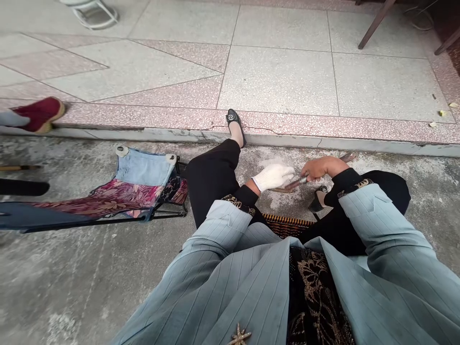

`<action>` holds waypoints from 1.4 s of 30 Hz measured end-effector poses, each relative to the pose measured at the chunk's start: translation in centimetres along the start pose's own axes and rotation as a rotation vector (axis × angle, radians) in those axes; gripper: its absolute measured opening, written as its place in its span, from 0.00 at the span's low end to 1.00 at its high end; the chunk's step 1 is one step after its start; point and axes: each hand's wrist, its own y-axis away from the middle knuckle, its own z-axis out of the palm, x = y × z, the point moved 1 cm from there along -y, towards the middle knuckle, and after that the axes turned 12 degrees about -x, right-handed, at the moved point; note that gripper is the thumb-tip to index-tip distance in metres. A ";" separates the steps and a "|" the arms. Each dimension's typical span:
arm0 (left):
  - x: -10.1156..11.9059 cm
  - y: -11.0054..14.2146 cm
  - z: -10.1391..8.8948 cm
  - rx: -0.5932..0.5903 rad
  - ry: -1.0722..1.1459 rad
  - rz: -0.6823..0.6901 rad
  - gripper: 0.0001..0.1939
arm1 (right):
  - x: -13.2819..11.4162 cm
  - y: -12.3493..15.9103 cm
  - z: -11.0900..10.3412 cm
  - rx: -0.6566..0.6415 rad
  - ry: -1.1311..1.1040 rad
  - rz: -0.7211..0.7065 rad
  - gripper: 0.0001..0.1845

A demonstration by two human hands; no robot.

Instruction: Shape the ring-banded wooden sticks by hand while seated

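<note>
My left hand [273, 177] wears a white knitted glove. Its fingers are curled closed, and what they hold, if anything, is hidden. Bare and closed, my right hand [321, 168] grips a brown-handled tool [348, 157]; the handle's end sticks out on the far right side. A shiny metal band [304, 179] shows by the right fingers, and a narrow brown part [293, 184] runs from it toward the glove. Just below the glove is a light brown strip [282, 190], too small to identify. Both hands are close together, between my knees, above the concrete.
I sit on a woven seat [287, 224]. A folding chair [125, 191] with patterned fabric stands to my left. Ahead runs a raised tiled step [280, 86], with my black shoe [235, 127] against its edge. Another person's red shoe [41, 115] is at far left.
</note>
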 end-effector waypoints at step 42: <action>-0.1 -0.5 0.4 -0.029 0.292 0.029 0.16 | 1.4 1.0 -1.5 0.688 -0.655 -0.214 0.25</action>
